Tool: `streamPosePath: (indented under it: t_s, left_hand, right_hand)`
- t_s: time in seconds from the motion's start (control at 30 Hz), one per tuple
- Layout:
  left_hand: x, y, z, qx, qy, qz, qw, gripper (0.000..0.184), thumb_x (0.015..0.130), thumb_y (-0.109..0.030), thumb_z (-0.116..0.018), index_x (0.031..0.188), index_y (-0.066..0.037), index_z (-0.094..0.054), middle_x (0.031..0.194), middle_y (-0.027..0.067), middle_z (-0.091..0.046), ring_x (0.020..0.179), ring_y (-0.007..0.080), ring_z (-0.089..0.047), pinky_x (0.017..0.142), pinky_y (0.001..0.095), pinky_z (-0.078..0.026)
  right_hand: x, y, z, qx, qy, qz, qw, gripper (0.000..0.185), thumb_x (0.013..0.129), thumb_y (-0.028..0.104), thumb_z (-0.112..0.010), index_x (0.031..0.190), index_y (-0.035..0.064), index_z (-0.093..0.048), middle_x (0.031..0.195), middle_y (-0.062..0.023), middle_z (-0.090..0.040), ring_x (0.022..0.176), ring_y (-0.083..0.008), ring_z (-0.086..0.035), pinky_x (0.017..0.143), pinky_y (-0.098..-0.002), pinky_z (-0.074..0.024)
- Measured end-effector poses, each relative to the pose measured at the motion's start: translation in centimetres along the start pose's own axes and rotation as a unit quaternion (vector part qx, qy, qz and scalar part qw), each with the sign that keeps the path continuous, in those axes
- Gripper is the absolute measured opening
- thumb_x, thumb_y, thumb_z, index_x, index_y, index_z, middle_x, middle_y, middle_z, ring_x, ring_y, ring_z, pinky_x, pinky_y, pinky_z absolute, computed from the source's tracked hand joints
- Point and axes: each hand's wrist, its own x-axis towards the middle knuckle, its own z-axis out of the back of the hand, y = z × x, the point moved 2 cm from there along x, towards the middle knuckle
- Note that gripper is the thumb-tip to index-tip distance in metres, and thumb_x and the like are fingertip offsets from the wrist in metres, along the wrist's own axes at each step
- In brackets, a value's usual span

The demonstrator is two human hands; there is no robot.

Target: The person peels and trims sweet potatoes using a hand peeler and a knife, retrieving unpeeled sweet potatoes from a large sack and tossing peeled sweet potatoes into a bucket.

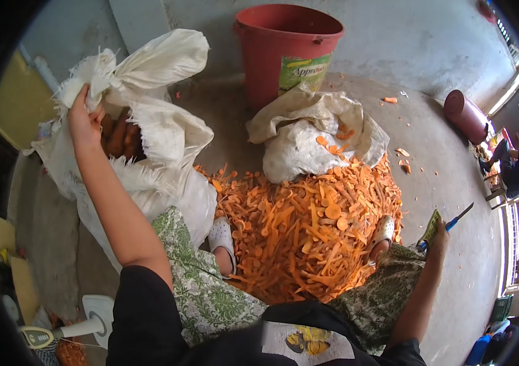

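Two bare hands are well apart: the left hand (85, 119), upper left of the frame, pinches the bunched mouth of a white sack (171, 137), and the right hand (437, 241), right of the frame, grips a blue-handled knife (452, 224), its fingers partly hidden. Inside the sack, reddish-brown roots (126, 139) look whole, so cutting seems unfinished; how many remain cannot be told. Much appears done already: a broad heap of orange cut pieces (308, 226) fills the centre, between two pale clogs (220, 236). Beyond it, upper centre, stands a red bucket (260, 67), contents unseen.
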Motion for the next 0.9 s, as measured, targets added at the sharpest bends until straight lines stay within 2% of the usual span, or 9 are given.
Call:
streamPosePath:
  t_s: [0.23, 0.33, 0.43, 0.53, 0.57, 0.6, 0.67, 0.8, 0.9]
  left_hand:
    - [2.8, 4.7, -0.8, 0.015, 0.065, 0.081, 0.994, 0.025, 0.080, -0.022, -0.058, 0.098, -0.003, -0.056, 0.082, 0.0046, -0.059, 0.059, 0.0106, -0.051, 0.066, 0.0256, -0.042]
    - [2.8, 6.6, -1.3, 0.204, 0.164, 0.254, 0.931, 0.035, 0.077, -0.021, -0.062, 0.105, -0.002, -0.055, 0.099, 0.0070, -0.058, 0.085, 0.0146, -0.055, 0.084, 0.0275, -0.039]
    - [4.4, 10.5, -0.3, 0.388, 0.299, 0.009, 0.872, 0.037, 0.081, -0.017, -0.055, 0.114, -0.001, -0.051, 0.114, 0.0069, -0.053, 0.103, 0.0171, -0.048, 0.087, 0.0273, -0.038]
    - [7.2, 15.9, 0.6, 0.468, 0.253, -0.100, 0.841, 0.039, 0.081, -0.021, -0.055, 0.116, -0.002, -0.050, 0.117, 0.0056, -0.051, 0.104, 0.0165, -0.046, 0.087, 0.0276, -0.037]
    - [8.4, 18.8, 1.9, 0.672, 0.255, -0.212, 0.662, 0.043, 0.080, -0.025, -0.056, 0.115, -0.001, -0.047, 0.110, 0.0143, -0.053, 0.101, 0.0254, -0.050, 0.088, 0.0306, -0.037]
    - [8.6, 19.7, 0.7, 0.585, 0.218, -0.013, 0.781, 0.043, 0.078, -0.026, -0.057, 0.112, -0.001, -0.048, 0.106, 0.0171, -0.053, 0.098, 0.0282, -0.050, 0.083, 0.0340, -0.040]
    - [5.6, 18.2, -2.8, 0.550, 0.183, -0.015, 0.814, 0.043, 0.075, -0.026, -0.060, 0.107, 0.001, -0.049, 0.102, 0.0185, -0.053, 0.095, 0.0301, -0.051, 0.079, 0.0361, -0.040]
    - [5.0, 22.9, -2.9, 0.585, 0.169, -0.166, 0.775, 0.051, 0.073, -0.024, -0.060, 0.116, -0.002, -0.044, 0.110, 0.0224, -0.050, 0.102, 0.0348, -0.049, 0.087, 0.0414, -0.038]
    - [3.9, 25.3, -2.4, 0.649, 0.198, -0.009, 0.734, 0.056, 0.072, -0.026, -0.059, 0.120, -0.004, -0.041, 0.116, 0.0231, -0.046, 0.108, 0.0364, -0.045, 0.091, 0.0422, -0.036]
  right_hand:
    - [-0.3, -0.9, -0.1, -0.083, 0.002, 0.017, 0.996, 0.017, 0.084, 0.021, -0.052, 0.072, 0.0083, -0.052, 0.057, 0.0033, -0.044, 0.045, -0.0068, -0.040, 0.042, -0.0230, -0.0320]
    - [-1.1, -0.8, 0.1, -0.076, -0.018, 0.019, 0.997, 0.019, 0.084, 0.017, -0.053, 0.068, 0.0087, -0.049, 0.055, 0.0037, -0.042, 0.043, -0.0054, -0.036, 0.040, -0.0232, -0.0289]
    - [-1.0, -1.2, 0.8, -0.098, -0.019, 0.022, 0.995, 0.018, 0.084, 0.017, -0.053, 0.068, 0.0085, -0.049, 0.055, 0.0035, -0.042, 0.044, -0.0055, -0.037, 0.041, -0.0230, -0.0288]
    - [-0.4, -2.0, 1.7, -0.084, -0.016, 0.010, 0.996, 0.018, 0.084, 0.017, -0.053, 0.069, 0.0081, -0.049, 0.056, 0.0034, -0.043, 0.046, -0.0055, -0.039, 0.043, -0.0223, -0.0307]
    - [-0.1, -2.5, 2.2, -0.086, -0.017, 0.008, 0.996, 0.018, 0.084, 0.017, -0.053, 0.069, 0.0081, -0.049, 0.056, 0.0034, -0.043, 0.046, -0.0055, -0.039, 0.043, -0.0223, -0.0307]
    - [0.4, -2.8, 2.7, -0.102, -0.011, 0.005, 0.995, 0.017, 0.084, 0.018, -0.053, 0.070, 0.0075, -0.050, 0.057, 0.0034, -0.044, 0.048, -0.0054, -0.041, 0.044, -0.0219, -0.0319]
    - [0.8, -2.9, 2.9, -0.120, -0.006, 0.003, 0.993, 0.017, 0.084, 0.018, -0.053, 0.071, 0.0068, -0.051, 0.058, 0.0033, -0.045, 0.049, -0.0054, -0.042, 0.045, -0.0216, -0.0331]
    - [0.3, -2.8, 2.5, -0.147, -0.021, -0.001, 0.989, 0.015, 0.084, 0.018, -0.053, 0.076, 0.0052, -0.054, 0.059, 0.0035, -0.045, 0.050, -0.0053, -0.042, 0.046, -0.0214, -0.0336]
    - [-0.3, -2.4, 1.7, -0.157, -0.025, -0.005, 0.987, 0.015, 0.084, 0.018, -0.053, 0.077, 0.0046, -0.054, 0.059, 0.0036, -0.045, 0.049, -0.0052, -0.042, 0.045, -0.0214, -0.0330]
